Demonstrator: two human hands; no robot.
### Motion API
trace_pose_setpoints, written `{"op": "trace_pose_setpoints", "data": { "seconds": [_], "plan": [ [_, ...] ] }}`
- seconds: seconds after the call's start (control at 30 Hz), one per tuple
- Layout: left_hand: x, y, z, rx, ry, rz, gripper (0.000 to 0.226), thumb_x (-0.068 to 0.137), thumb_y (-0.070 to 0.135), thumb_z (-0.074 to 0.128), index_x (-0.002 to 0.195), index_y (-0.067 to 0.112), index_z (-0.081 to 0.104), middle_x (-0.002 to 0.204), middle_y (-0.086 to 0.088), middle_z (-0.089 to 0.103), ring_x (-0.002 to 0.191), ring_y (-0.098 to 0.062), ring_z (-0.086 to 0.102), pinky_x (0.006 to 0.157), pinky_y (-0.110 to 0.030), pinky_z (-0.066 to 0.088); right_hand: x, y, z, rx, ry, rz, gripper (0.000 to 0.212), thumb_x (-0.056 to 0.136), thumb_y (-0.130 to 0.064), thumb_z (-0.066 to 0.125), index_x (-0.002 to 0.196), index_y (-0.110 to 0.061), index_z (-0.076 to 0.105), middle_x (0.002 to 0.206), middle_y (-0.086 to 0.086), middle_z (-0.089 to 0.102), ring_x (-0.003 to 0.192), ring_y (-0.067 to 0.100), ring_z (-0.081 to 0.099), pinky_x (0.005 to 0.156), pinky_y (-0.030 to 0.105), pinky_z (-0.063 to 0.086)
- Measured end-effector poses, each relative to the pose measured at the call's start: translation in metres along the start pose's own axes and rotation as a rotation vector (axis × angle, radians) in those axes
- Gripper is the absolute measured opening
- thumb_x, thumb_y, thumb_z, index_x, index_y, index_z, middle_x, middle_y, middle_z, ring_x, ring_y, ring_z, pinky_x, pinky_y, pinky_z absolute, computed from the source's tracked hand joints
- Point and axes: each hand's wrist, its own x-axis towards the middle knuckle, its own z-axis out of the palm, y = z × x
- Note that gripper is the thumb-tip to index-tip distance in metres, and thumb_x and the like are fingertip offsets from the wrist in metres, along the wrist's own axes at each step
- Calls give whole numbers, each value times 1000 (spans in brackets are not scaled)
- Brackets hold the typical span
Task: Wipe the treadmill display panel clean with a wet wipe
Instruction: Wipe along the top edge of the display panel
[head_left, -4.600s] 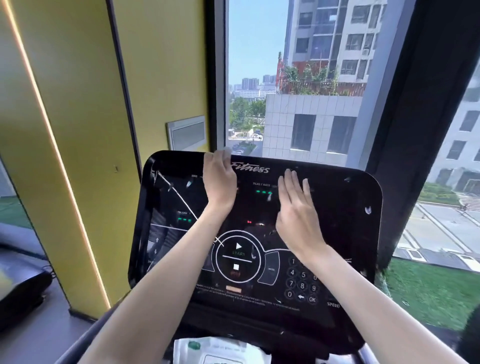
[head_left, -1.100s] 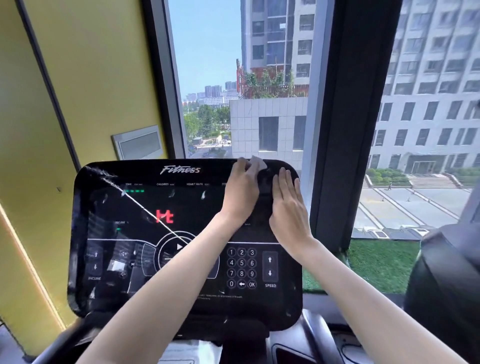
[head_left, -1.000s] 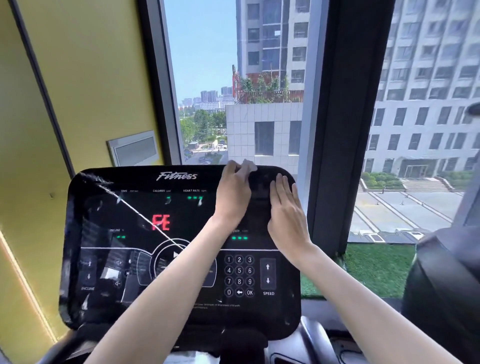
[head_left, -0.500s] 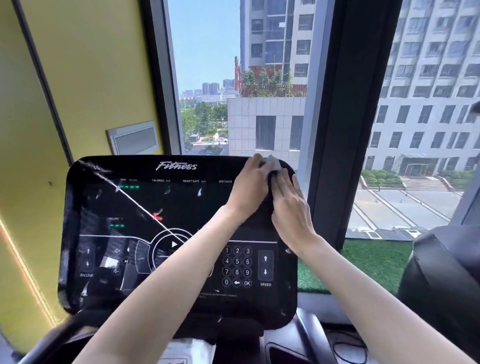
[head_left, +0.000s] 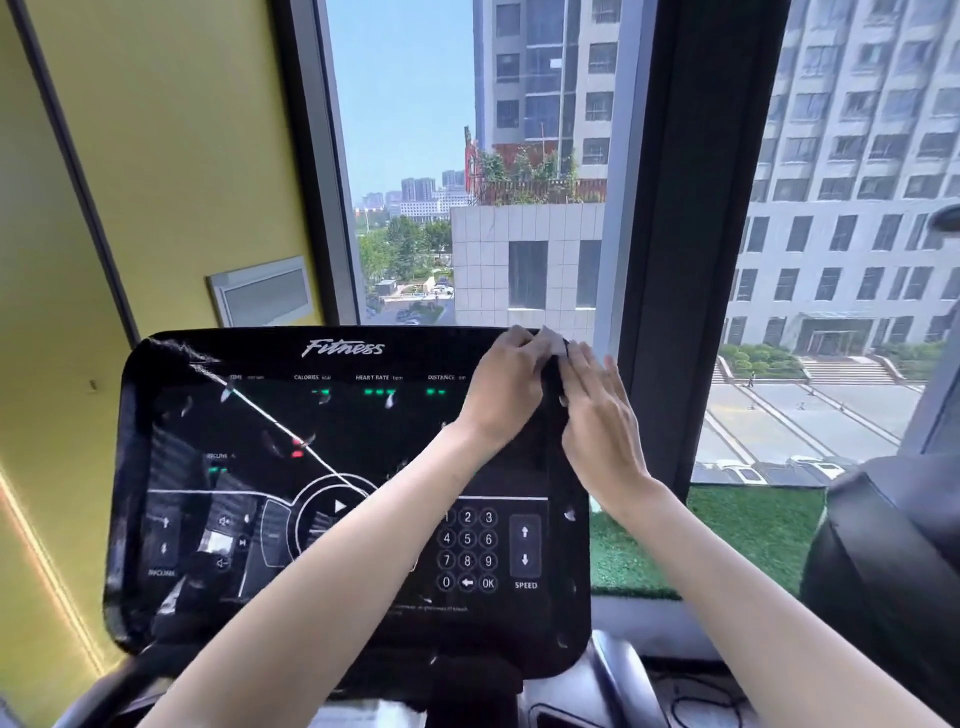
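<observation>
Two hands up at the top right corner of the treadmill display panel (head_left: 291, 519), a broad black glossy console tilted back toward the wearer so the whole face sits within reach. Green readouts lit along the upper row under CALORIES, HEART RATE and DISTANCE; number keypad (head_left: 467, 550) and SPEED arrows (head_left: 524, 545) low on the right, uncovered. Pale flecks and a long bright streak scattered across the left and middle of the glass, possibly reflections, possibly smears — cannot tell which. Left hand (head_left: 506, 387) laid over the corner, fingers curled together and clamped on the wet wipe (head_left: 555, 340), a small white wad peeking out above the fingertips right at the panel's top edge; likely bunched like that to press into the rounded rim. Right hand (head_left: 597, 415) just beside it, fingers (head_left: 584, 364) straight and together, tips touching the wipe, palm resting flat on the panel, apparently steadying the console or tucking the cloth. Judged mid-wipe, with the lower half probably yet to do.
</observation>
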Motion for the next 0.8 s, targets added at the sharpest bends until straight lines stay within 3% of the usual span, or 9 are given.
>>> {"op": "trace_pose_setpoints", "data": {
  "seconds": [0.17, 0.3, 0.4, 0.43, 0.57, 0.6, 0.7, 0.73, 0.8],
  "plan": [
    [12, -10, 0, -5, 169, -172, 16, 93, 3, 50, 95, 3, 66, 83, -6, 51, 69, -20, 52, 63, -21, 38, 0, -1, 2, 33, -28, 0, 65, 70, 25, 50, 132, 8, 44, 141, 21, 43, 134, 30, 37, 116, 39, 15],
    [6, 2, 0, 41, -82, 132, 17, 91, 0, 48, 94, 7, 63, 83, -5, 49, 73, -22, 50, 64, -26, 42, -4, 9, 2, 68, 14, -20, 65, 74, 25, 47, 136, 8, 39, 145, 18, 38, 138, 27, 29, 117, 35, 11],
    [23, -15, -4, 39, 103, -93, 20, 95, 5, 48, 103, 6, 66, 84, -4, 49, 72, -19, 51, 67, -26, 44, -18, 18, 0, 54, 51, 62, 69, 70, 29, 49, 135, 8, 39, 143, 20, 39, 136, 27, 34, 116, 36, 13],
    [22, -14, -2, 45, 121, -94, 21, 94, 4, 49, 106, 6, 66, 86, -6, 51, 76, -20, 52, 69, -27, 45, -25, 19, 0, 54, 56, 80, 69, 68, 30, 50, 133, 8, 41, 141, 20, 41, 134, 27, 37, 116, 38, 15],
    [3, -1, 7, 130, -193, 305, 23, 90, -2, 53, 110, 6, 62, 88, -4, 51, 83, -18, 50, 70, -30, 49, -51, 18, 2, 35, 2, -45, 72, 60, 26, 63, 128, 7, 50, 137, 20, 48, 130, 30, 43, 112, 45, 25],
    [8, -3, 5, 140, -202, 307, 24, 90, -2, 52, 111, 7, 63, 88, -3, 50, 81, -15, 47, 68, -29, 47, -55, 16, 3, 30, -23, -81, 74, 56, 24, 67, 126, 9, 51, 136, 21, 48, 129, 31, 43, 111, 46, 27],
    [24, -10, 0, 100, 2, 61, 21, 90, -2, 50, 102, 5, 66, 87, -8, 52, 75, -14, 43, 62, -27, 40, -60, 13, 7, 24, -65, -99, 78, 51, 22, 69, 126, 9, 51, 136, 20, 49, 129, 31, 43, 112, 45, 26],
    [23, -8, 0, 100, 2, 58, 20, 89, -3, 51, 100, 4, 66, 87, -9, 52, 75, -14, 43, 62, -27, 40, -60, 13, 9, 24, -61, -93, 76, 53, 22, 68, 126, 8, 51, 136, 20, 49, 129, 30, 44, 112, 44, 25],
    [14, -4, 4, 125, -154, 258, 21, 88, -4, 52, 103, 5, 65, 86, -5, 52, 80, -14, 44, 66, -28, 44, -59, 13, 10, 27, -52, -91, 73, 54, 22, 68, 124, 9, 53, 135, 20, 50, 128, 31, 45, 111, 45, 26]
  ]
}}
